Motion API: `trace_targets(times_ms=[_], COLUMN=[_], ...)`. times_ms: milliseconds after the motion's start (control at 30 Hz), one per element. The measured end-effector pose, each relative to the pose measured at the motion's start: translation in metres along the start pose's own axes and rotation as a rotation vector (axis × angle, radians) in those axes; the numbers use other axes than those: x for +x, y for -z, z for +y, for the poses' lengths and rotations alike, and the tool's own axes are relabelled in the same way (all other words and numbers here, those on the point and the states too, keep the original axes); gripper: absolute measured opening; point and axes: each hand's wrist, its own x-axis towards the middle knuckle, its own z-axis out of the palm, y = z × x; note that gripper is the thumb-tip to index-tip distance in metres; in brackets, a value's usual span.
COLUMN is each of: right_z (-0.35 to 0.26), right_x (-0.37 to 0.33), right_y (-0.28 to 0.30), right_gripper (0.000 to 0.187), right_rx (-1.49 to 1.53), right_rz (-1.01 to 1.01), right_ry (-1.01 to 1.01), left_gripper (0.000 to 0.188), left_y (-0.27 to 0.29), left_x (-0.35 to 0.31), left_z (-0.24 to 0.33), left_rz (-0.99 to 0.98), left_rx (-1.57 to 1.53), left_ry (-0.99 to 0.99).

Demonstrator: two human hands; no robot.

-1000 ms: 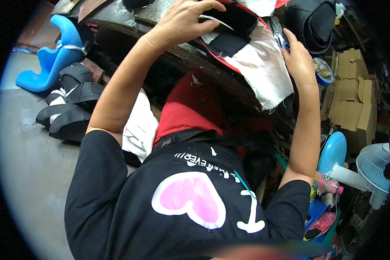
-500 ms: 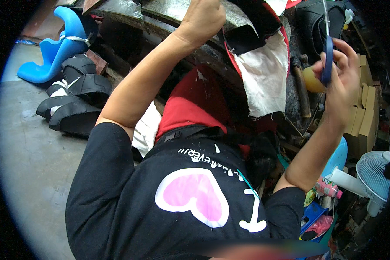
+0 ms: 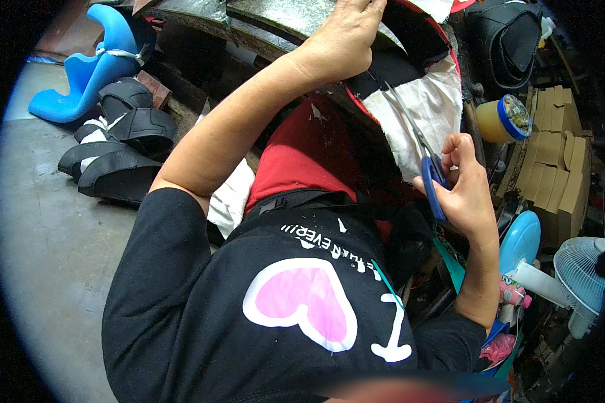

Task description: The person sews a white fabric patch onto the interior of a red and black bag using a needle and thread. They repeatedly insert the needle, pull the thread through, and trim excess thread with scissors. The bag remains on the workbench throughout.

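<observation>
My right hand (image 3: 464,185) is closed around the dark blue handles of a pair of scissors (image 3: 415,127). Their blades are close together and reach up over a white cloth (image 3: 420,111) with a frayed edge. This cloth hangs from a curved black piece with red edging (image 3: 423,33). At the top of the view my left hand (image 3: 346,40) is closed at the left border of the black piece, seeming to pinch it. Its fingertips are partly cut off by the picture's edge.
A worn workbench (image 3: 275,20) lies beneath the black piece. Right of it stand a jar with a blue rim (image 3: 504,119), cardboard boxes (image 3: 551,161) and a fan (image 3: 580,275). Stacked black padded pieces (image 3: 124,144) and a blue moulded form (image 3: 81,74) sit at the left.
My right hand has brought the scissors from beside the jar down and left, turning the blades over the white cloth. My left hand has shifted slightly right along the black piece.
</observation>
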Motion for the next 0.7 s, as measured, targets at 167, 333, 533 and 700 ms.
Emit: trace_targets(times_ms=[167, 333, 533, 700], right_z=[-0.009, -0.015, -0.010, 0.002], right_x=[0.003, 0.013, 0.015, 0.009], right_y=[0.001, -0.004, -0.004, -0.004], right_gripper=[0.054, 0.054, 0.044, 0.045], right_rx=[-0.056, -0.082, -0.042, 0.039], right_rz=[-0.062, -0.064, -0.110, -0.094], right_ry=[0.046, 0.073, 0.006, -0.014], left_gripper=[0.063, 0.062, 0.063, 0.064], left_y=[-0.005, -0.004, -0.003, -0.003], left_x=[0.001, -0.001, -0.004, -0.001], left_z=[0.000, 0.001, 0.001, 0.000], left_rz=[0.002, 0.008, 0.015, -0.005], left_rx=[-0.085, -0.069, -0.082, -0.103], left_ry=[0.029, 0.027, 0.025, 0.032])
